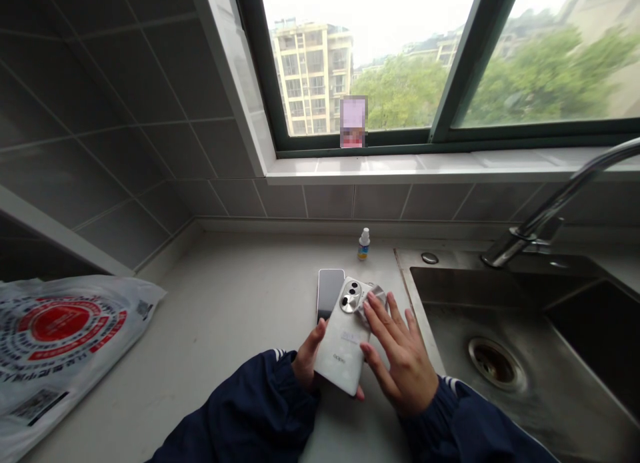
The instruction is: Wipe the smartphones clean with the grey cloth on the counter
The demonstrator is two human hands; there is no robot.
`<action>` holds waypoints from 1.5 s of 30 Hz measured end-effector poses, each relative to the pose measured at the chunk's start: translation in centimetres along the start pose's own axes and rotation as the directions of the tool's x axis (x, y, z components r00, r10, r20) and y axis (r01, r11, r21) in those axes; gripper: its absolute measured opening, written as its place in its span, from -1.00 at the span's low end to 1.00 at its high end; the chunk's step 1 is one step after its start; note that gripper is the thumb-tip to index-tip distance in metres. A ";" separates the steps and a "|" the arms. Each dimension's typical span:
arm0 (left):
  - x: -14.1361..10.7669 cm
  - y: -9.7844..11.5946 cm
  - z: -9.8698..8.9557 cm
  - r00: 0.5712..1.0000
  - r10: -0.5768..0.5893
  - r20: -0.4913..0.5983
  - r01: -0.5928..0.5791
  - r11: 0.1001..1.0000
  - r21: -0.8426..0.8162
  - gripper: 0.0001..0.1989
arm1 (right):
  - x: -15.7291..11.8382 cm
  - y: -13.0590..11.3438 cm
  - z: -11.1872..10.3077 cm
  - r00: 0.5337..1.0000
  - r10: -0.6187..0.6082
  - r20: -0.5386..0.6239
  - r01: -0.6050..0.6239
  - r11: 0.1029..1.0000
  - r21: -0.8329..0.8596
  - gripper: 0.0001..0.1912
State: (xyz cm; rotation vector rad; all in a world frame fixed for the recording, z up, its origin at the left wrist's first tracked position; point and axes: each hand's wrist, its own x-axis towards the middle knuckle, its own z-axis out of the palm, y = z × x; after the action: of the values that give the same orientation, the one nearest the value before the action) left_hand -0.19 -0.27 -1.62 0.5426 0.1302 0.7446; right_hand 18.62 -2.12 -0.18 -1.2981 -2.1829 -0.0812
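Note:
My left hand (307,356) grips a white phone (336,359) by its lower left side, with the thumb along the edge and a fingertip showing below. The phone's back faces up, tilted, with a round camera module near the top. My right hand (400,356) lies over the phone's right side. Under its fingertips a small grey cloth (381,294) is pressed against the upper right part of the phone; much of the cloth is hidden. Behind, a second phone (330,289) with a dark screen lies on the counter, partly covered by the white one.
A small white-capped bottle (364,245) stands on the counter (240,283) near the wall. To the right is a steel sink (445,329) with a faucet (540,213). A plastic bag (65,343) with red print lies at the left. A window is ahead.

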 end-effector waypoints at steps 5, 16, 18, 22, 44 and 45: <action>0.1 0.1 -0.1 1.000 0.000 -0.001 0.000 0.999 -0.046 -0.30 | -0.2 -0.4 0.0 0.997 -0.080 0.022 0.079 0.996 0.049 -0.37; 0.6 0.4 1.7 0.946 0.185 -0.266 -0.208 0.976 -0.059 -0.36 | -0.2 -1.9 -1.0 0.971 -0.240 -0.007 0.236 0.951 0.200 -0.54; 0.7 0.5 1.9 0.943 0.197 -0.267 -0.219 0.974 -0.057 -0.35 | -0.2 -2.0 -1.0 0.966 -0.257 -0.031 0.257 0.938 0.232 -0.57; 0.7 0.6 2.2 0.939 0.210 -0.274 -0.237 0.969 -0.072 -0.33 | -0.2 -2.4 -1.3 0.950 -0.309 -0.035 0.306 0.910 0.280 -0.62; 0.7 0.7 1.8 0.932 0.171 -0.320 -0.219 0.968 -0.120 -0.31 | -0.1 -1.3 -0.8 0.964 -0.265 -0.011 0.265 0.957 0.120 -0.54; 0.7 0.7 1.7 0.933 0.169 -0.316 -0.215 0.970 -0.116 -0.32 | -0.2 -1.1 -0.7 0.971 -0.238 -0.009 0.238 0.966 0.103 -0.51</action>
State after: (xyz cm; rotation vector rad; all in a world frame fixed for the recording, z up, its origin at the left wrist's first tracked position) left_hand 0.39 -0.13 0.20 0.2966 0.3087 1.0202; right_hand 18.10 -3.03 0.55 -0.9757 -2.3047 -0.0592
